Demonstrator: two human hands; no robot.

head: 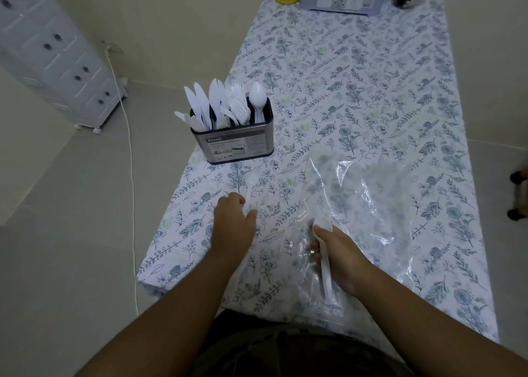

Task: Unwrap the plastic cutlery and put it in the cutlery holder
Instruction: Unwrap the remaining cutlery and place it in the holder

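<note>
We work at the near end of the flowered tablecloth (371, 90), with the cutlery holder (233, 139) as our marker. Its slots already hold white knives, forks and one spoon (256, 96) upright at its right end. Our left hand (233, 219), just in front of the holder, curls its fingers on the handle of a spoon that is blurred (251, 188), its bowl pointing toward the holder. Our right hand (340, 251), nearer us and to the right of the holder, grips a second spoon (324, 251) by mid-handle, bowl up, over the clear plastic wrap (371, 205). We judge the spoons very light, stiff but brittle if bent, and slick; the handle is the place to pinch. The wrap looks limp and clingy, likely to trail after a spoon.
</note>
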